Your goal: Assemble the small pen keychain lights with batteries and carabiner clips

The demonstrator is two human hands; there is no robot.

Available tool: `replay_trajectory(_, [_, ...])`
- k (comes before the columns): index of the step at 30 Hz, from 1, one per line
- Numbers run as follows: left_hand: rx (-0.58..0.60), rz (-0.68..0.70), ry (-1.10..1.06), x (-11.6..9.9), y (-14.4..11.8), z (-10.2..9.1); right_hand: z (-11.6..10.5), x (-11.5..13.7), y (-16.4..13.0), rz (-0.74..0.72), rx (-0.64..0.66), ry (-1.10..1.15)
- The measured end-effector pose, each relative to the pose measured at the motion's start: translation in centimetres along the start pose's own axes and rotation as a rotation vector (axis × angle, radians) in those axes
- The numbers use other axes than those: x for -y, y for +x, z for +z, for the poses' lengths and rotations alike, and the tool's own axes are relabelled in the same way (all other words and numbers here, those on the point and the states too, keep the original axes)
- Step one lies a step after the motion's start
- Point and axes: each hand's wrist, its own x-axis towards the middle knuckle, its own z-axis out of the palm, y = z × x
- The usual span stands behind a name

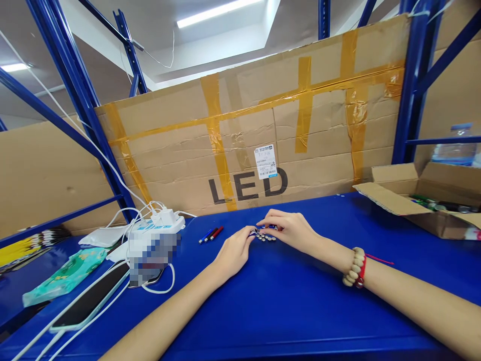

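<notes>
Over the middle of the blue shelf, my left hand (233, 252) pinches a small, shiny, dark tube (254, 232) whose round end faces up. Close on its right, my right hand (292, 229) has its fingers closed on a small dark-blue piece (273, 227), mostly hidden by the fingers. Whether the two pieces touch, I cannot tell. Several small silver discs (266, 238), like button cells, lie on the shelf just below the fingertips. Left of my hands rest three slim tubes with silver ends: a blue tube (206, 235), a black one, and a red tube (217, 233).
A white power strip (156, 225) with tangled cables stands left, near a phone (90, 296) and a green plastic packet (69, 276). An opened cardboard box (432, 215) sits at the right. Taped cardboard (180, 165) walls the back, between blue posts.
</notes>
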Motion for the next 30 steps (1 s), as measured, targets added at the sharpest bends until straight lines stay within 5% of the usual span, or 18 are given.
replay_trajectory(6, [0.004, -0.069, 0.046, -0.2, 0.0, -0.1, -1.3, -1.1, 0.7, 0.254, -0.061, -0.169])
replay_trajectory(11, [0.014, -0.087, 0.104, -0.5, 0.0, -0.4, -1.3, -2.2, 0.6, 0.358, 0.193, -0.294])
replay_trajectory(15, [0.034, -0.094, 0.176, -0.8, 0.0, -0.6, -1.0, -2.7, 0.3, 0.370, 0.315, -0.336])
replay_trajectory(30, [0.062, -0.074, 0.399, -1.4, -0.2, -0.8, -0.6, -2.9, 0.4, 0.357, 0.364, -0.357])
